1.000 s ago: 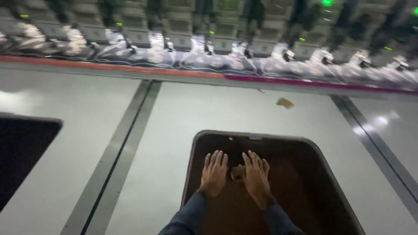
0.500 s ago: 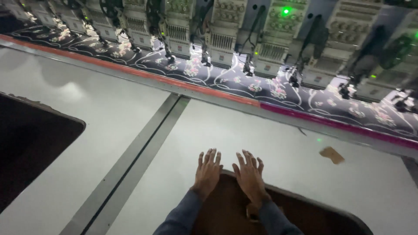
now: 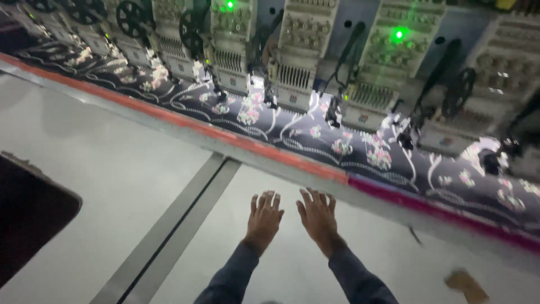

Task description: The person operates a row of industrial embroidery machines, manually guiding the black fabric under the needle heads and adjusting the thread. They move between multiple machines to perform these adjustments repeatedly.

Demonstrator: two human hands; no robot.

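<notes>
My left hand (image 3: 264, 218) and my right hand (image 3: 317, 217) are stretched out side by side, palms down, fingers spread, over the grey machine table (image 3: 112, 169). Neither holds anything. Both wear dark blue sleeves. Just beyond the fingertips runs an orange and pink clamping rail (image 3: 264, 152). Behind it lies dark cloth with embroidered pink and white flowers (image 3: 349, 143) under a row of embroidery heads (image 3: 298, 50).
A dark cut-out opening (image 3: 28, 214) is in the table at the left. A metal seam strip (image 3: 174, 225) runs diagonally left of my hands. A small brown scrap (image 3: 467, 284) lies at the lower right. Green lamps glow on the embroidery heads.
My view has swung up and closer to the embroidery heads. My hands have moved forward off the dark opening onto the grey table, towards the rail.
</notes>
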